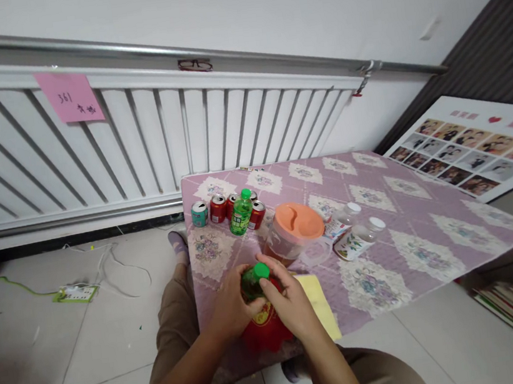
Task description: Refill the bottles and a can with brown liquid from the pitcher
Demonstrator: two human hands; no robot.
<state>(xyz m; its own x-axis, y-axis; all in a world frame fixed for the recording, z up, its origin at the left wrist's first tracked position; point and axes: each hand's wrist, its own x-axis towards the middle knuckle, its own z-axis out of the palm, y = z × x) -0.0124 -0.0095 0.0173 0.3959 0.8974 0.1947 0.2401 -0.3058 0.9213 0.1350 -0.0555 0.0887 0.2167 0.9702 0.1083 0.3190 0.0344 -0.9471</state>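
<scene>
A green plastic bottle [250, 286] with a green screw cap [261, 271] stands between my hands near the front of the table. My left hand [233, 302] is wrapped round its body from the left. From the right, my right hand [292, 297] closes round its upper part, with thumb and fingers at the cap. Much of the bottle is hidden by my fingers. Under my hands lies a red thing [266, 335] with a gold pattern, partly covered. Just beyond stands a clear pitcher [282, 242] with an orange lid [299, 221].
Behind stand another green bottle [241, 214], a teal can [199, 214] and several red cans [218, 209]. Two clear bottles [355, 242] with white caps lie at the right. A yellow paper [318, 303] is beside my right hand. A white radiator [146, 143] runs behind the table.
</scene>
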